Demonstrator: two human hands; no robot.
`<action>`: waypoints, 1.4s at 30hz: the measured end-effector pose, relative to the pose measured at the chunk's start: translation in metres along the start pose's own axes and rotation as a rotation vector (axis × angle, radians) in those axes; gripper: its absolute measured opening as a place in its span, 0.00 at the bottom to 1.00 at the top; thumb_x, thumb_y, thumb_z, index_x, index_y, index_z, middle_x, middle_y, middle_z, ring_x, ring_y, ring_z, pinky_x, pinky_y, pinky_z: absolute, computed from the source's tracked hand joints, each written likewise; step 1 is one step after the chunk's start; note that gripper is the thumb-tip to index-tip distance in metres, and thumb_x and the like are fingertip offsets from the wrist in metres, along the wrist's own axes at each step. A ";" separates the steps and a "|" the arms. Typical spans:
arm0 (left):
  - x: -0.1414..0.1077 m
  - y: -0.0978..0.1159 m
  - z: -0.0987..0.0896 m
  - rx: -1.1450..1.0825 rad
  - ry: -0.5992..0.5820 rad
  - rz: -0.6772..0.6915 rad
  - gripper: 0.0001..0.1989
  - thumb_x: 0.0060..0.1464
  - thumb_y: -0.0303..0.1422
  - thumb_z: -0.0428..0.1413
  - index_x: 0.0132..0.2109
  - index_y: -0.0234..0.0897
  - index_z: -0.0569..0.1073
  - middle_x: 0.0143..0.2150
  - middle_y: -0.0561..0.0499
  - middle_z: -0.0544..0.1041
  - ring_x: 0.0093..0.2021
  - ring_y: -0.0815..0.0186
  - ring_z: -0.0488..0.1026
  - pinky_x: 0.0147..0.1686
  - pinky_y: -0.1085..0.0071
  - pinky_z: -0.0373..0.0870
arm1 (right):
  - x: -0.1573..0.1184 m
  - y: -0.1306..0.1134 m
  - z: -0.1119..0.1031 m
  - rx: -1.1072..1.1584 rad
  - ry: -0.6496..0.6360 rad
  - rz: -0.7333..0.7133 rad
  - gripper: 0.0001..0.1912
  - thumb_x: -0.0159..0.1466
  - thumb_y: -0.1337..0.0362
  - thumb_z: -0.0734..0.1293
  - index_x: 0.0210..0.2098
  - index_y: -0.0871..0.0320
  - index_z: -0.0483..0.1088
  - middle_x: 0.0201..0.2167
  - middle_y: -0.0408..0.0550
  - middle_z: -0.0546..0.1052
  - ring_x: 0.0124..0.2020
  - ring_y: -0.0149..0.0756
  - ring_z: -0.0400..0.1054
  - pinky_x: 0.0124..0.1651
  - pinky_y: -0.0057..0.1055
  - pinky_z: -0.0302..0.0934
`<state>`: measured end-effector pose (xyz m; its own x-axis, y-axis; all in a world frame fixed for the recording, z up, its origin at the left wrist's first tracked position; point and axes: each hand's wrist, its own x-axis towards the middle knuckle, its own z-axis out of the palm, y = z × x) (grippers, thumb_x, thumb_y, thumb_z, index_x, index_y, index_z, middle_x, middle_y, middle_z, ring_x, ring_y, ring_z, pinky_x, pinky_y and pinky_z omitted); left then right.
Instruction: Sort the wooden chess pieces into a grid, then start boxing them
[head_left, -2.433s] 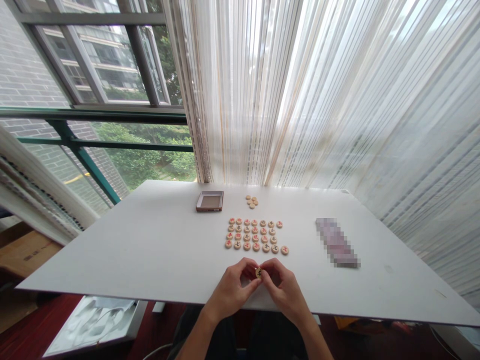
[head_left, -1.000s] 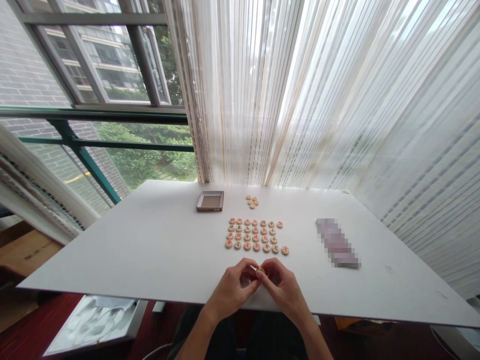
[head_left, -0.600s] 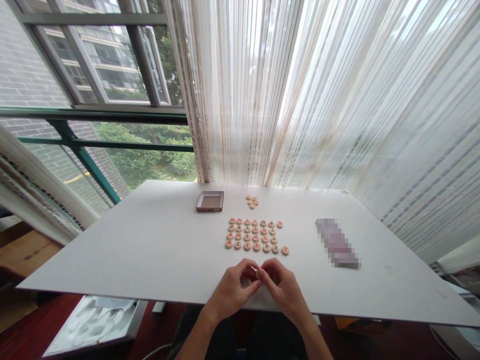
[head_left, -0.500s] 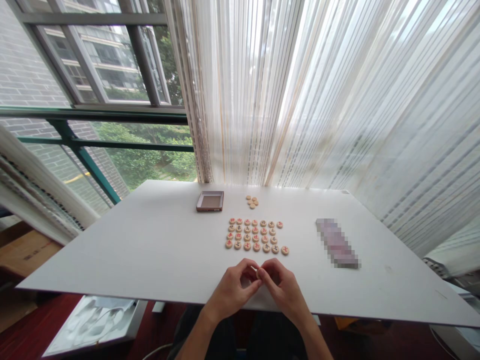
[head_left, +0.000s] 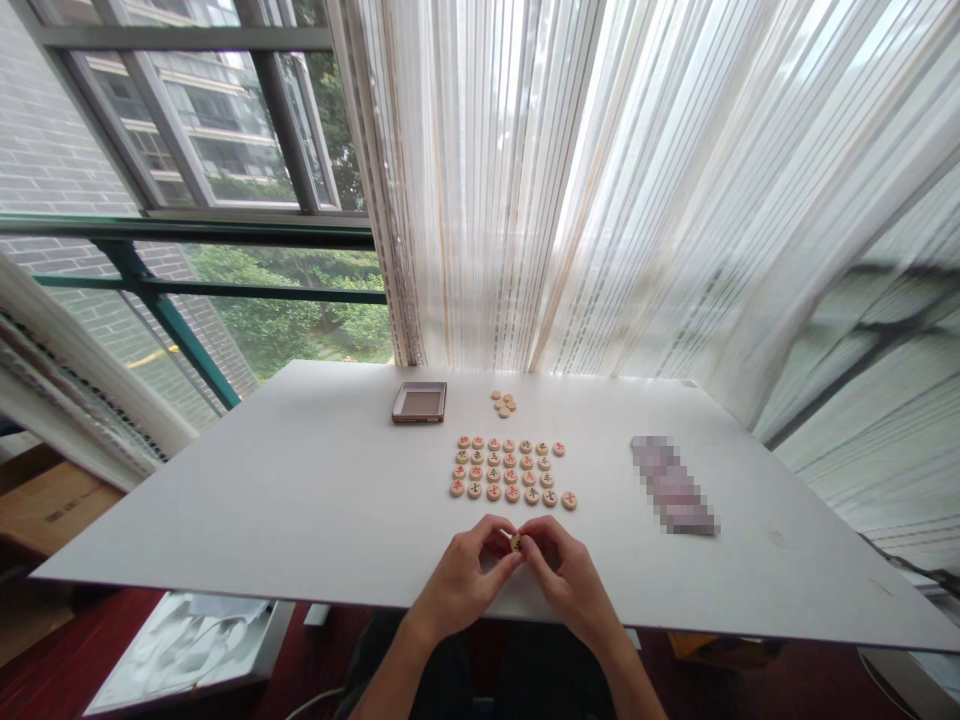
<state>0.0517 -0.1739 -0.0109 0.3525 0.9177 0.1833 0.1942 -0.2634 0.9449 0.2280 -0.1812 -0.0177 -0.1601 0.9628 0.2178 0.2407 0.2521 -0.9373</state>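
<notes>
1. I see the disc [head_left: 516, 543] lower centre of the frame, above the desk [head_left: 315, 500], with the fingers of the left hand [head_left: 469, 570] and right hand [head_left: 562, 570] clamped on it at their tips.
2. It is round, standing tilted, its black-marked face towards my camera.
3. I count one disc held, and 26 laid-out discs [head_left: 510, 461] beyond: rows of seven, six, six, seven.
4. Farther up: one box [head_left: 417, 419]; a pile [head_left: 504, 412], at least five blank-side-up.
</notes>
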 end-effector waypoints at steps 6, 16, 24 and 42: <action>0.000 0.003 0.000 -0.036 0.010 0.011 0.09 0.62 0.36 0.57 0.48 0.40 0.71 0.38 0.51 0.80 0.38 0.64 0.77 0.42 0.70 0.74 | -0.002 -0.002 -0.002 -0.021 -0.021 -0.009 0.07 0.68 0.59 0.65 0.43 0.55 0.70 0.37 0.47 0.79 0.37 0.38 0.74 0.40 0.31 0.68; 0.000 0.004 -0.001 -0.059 0.012 0.011 0.10 0.63 0.36 0.56 0.50 0.40 0.70 0.40 0.50 0.81 0.40 0.63 0.78 0.43 0.70 0.74 | -0.001 -0.004 -0.002 -0.011 -0.031 -0.025 0.08 0.68 0.62 0.65 0.46 0.55 0.69 0.38 0.47 0.78 0.38 0.38 0.74 0.41 0.31 0.67; 0.000 0.002 -0.001 -0.070 -0.001 0.015 0.10 0.63 0.36 0.55 0.50 0.40 0.70 0.41 0.49 0.81 0.41 0.63 0.78 0.43 0.69 0.74 | -0.002 0.001 -0.001 -0.003 -0.016 -0.026 0.08 0.67 0.62 0.66 0.46 0.55 0.70 0.38 0.47 0.79 0.38 0.38 0.74 0.41 0.31 0.67; -0.002 0.002 0.000 -0.046 0.001 0.010 0.10 0.64 0.36 0.54 0.51 0.40 0.70 0.42 0.49 0.81 0.40 0.63 0.79 0.43 0.70 0.74 | -0.002 0.000 -0.001 0.003 -0.024 -0.031 0.09 0.68 0.61 0.66 0.46 0.55 0.69 0.37 0.47 0.78 0.38 0.38 0.74 0.41 0.32 0.68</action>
<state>0.0511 -0.1758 -0.0094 0.3536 0.9154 0.1925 0.1482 -0.2580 0.9547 0.2293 -0.1828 -0.0174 -0.1901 0.9519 0.2404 0.2323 0.2816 -0.9310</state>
